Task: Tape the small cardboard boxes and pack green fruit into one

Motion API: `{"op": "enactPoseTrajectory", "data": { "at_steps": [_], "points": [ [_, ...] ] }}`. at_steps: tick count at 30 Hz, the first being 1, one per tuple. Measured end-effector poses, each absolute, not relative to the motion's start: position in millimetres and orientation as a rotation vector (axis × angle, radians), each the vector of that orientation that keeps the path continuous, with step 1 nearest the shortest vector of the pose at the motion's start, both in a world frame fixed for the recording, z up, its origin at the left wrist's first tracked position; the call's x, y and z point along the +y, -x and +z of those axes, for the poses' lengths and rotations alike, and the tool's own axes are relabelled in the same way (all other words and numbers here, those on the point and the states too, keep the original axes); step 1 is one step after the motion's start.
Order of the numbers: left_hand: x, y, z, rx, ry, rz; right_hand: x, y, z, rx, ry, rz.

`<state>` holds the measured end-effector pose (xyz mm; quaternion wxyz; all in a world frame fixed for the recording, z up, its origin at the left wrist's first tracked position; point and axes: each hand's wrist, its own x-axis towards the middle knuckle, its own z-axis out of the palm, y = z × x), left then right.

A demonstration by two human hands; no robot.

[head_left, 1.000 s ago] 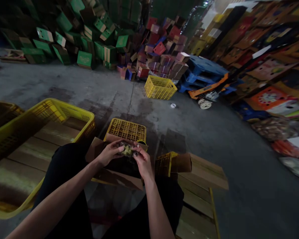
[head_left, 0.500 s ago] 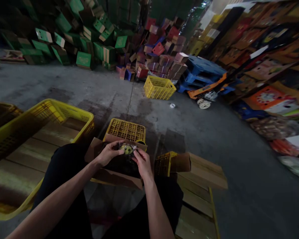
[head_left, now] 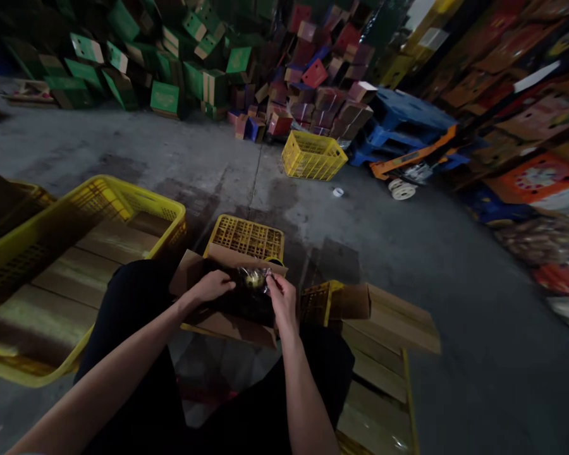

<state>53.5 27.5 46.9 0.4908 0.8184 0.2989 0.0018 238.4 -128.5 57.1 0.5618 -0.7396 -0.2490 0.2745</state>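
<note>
A clear plastic packet with a round yellowish thing inside (head_left: 255, 279) is pinched at its right end by my right hand (head_left: 283, 302). The exact kind of the round thing cannot be made out. My left hand (head_left: 212, 286) is just left of the packet and apart from it, its fingers loosely bent and nothing visible in them. Both hands are over an open cardboard box (head_left: 239, 327) between my knees. The box's inside is dark, so its contents do not show.
Behind the box stands an upturned yellow crate (head_left: 246, 235). A large yellow crate (head_left: 183, 218) with flat cardboard boxes lies left; more cardboard boxes (head_left: 377, 395) are at right. Farther off are another yellow crate (head_left: 313, 158), blue pallets (head_left: 403, 114), an orange pallet jack (head_left: 412, 155) and heaped green cartons (head_left: 165, 98).
My left hand has let go of the packet and moved slightly away to the left. My right hand still holds it. The whole view has shifted a little.
</note>
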Motion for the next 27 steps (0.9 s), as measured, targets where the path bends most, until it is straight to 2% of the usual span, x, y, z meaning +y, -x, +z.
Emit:
{"op": "enactPoseTrajectory", "data": {
  "at_steps": [7, 14, 18, 22, 27],
  "points": [
    [10.2, -51.6, 37.5, 0.576, -2.174, -0.279, -123.3, -226.1, 43.5, -0.832, 1.855, 0.559],
    [15.3, -54.3, 38.9, 0.594, -2.224, -0.296, -117.3, -210.3, 34.3, -1.193, 1.974, 0.576],
    [24.6, -53.8, 50.1, 0.682, -2.181, -0.221, -115.2, -208.4, 38.7, -1.262, 2.004, 0.566],
    [32.6, -49.8, 70.9, 0.840, -1.889, 0.059, -115.7, -208.1, 50.8, -1.198, 1.962, 0.575],
    [32.7, -51.2, 82.6, 0.867, -1.257, 0.363, -118.6, -208.0, 75.3, -0.827, 1.652, 0.942]
  ]
}}
